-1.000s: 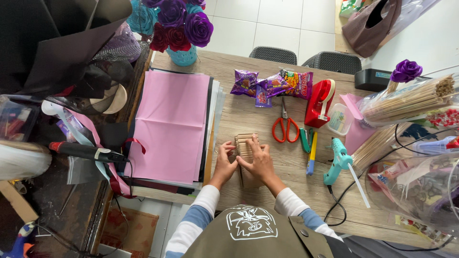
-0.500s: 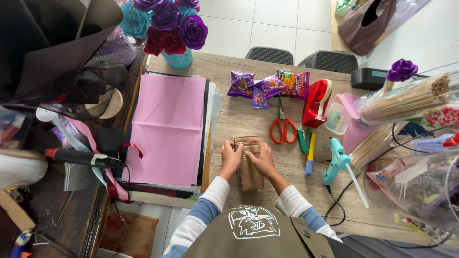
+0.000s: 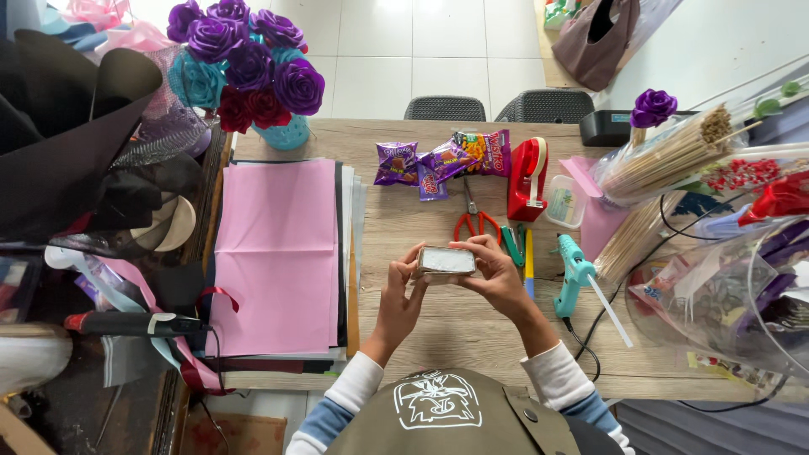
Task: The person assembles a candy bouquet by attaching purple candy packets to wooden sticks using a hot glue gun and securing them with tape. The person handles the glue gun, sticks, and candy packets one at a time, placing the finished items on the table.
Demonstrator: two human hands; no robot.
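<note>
Both my hands hold a small flat rectangular packet (image 3: 447, 261) with a pale face and brown edges, lifted above the wooden table (image 3: 455, 324). My left hand (image 3: 400, 291) grips its left end with thumb and fingers. My right hand (image 3: 497, 274) wraps its right end and underside. Just beyond the packet lie red-handled scissors (image 3: 474, 221), and a pink sheet stack (image 3: 278, 253) lies to my left.
Snack packets (image 3: 442, 158), a red tape dispenser (image 3: 527, 179), a teal glue gun (image 3: 575, 274) with cord, pens (image 3: 527, 257), a small clear box (image 3: 565, 202), wooden skewers in bags (image 3: 674, 156) and a vase of paper roses (image 3: 253, 67) crowd the table. Dark wrapping paper piles sit left.
The packet lay upright on the table under my fingers; now it is raised off the table and turned sideways, held at both ends. The view has shifted closer.
</note>
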